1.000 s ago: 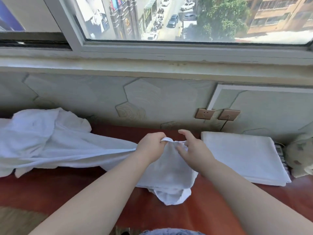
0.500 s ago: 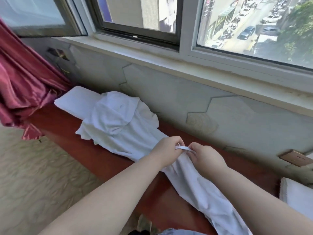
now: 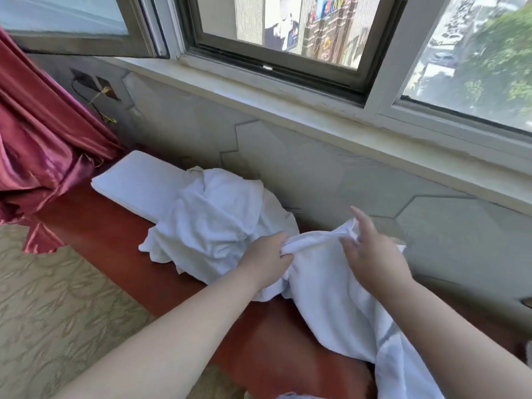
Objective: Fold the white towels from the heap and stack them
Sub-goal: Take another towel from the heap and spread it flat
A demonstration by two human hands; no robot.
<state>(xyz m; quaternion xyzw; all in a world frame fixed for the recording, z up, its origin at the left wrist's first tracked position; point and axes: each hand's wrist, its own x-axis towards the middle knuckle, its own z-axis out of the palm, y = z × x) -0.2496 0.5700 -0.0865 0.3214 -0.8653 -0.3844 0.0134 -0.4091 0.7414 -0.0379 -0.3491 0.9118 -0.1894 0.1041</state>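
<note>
Forearms reach in from 6 o'clock over a red-brown ledge below a window. Near the centre of the view, the left hand grips a bunched edge of a white towel, fingers curled tight round the cloth. Just at its 3 o'clock, the right hand meets the same edge, which rises in a ridge between the 2 hands. Its fingers are fairly straight and spread, with the index finger pointing to 12 o'clock. Motion blur hides whether thumb and fingers pinch the cloth.

From the hands the towel trails toward 5 o'clock, draped along the ledge and running out of view at the bottom edge. The heap of crumpled white towels sits at 10 o'clock of the left hand, touching the held towel. Beyond the heap, again toward 10 o'clock, a flat white pad lies on the ledge, its near end under the heap. A red satin curtain hangs at 9 o'clock of the view, and patterned beige carpet fills 7 o'clock.
</note>
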